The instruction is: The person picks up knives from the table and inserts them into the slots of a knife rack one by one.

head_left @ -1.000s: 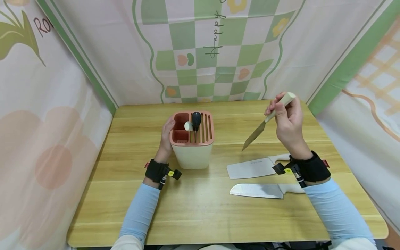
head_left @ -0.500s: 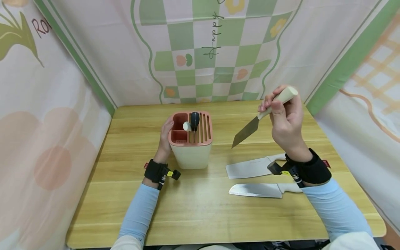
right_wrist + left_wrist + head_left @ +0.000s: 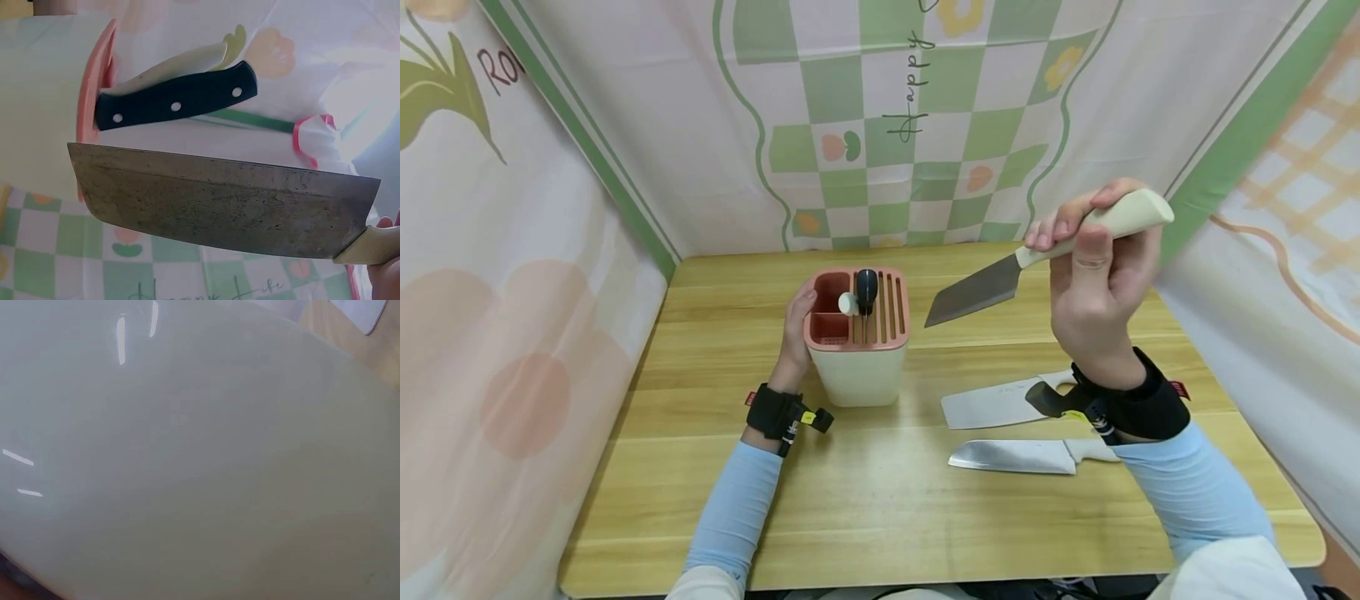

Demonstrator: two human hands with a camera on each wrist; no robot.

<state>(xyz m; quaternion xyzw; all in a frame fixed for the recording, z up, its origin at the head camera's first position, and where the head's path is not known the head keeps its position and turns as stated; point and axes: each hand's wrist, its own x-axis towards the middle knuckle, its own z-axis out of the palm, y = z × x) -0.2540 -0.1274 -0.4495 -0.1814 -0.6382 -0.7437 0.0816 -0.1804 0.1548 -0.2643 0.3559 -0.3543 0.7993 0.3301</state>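
Knife (image 3: 981, 289) in R hand (image 3: 1093, 287)

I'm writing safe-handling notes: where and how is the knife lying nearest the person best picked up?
Probably best by the handle, from the person's right: it points that way, the blade left. The heel juts toward the person, so stay behind it; the sharp side likely faces them. The right hand would first need to put down the held knife.

The wooden table (image 3: 865, 517) has a light grain. Behind it hangs a white cloth (image 3: 917, 125) with green checks.
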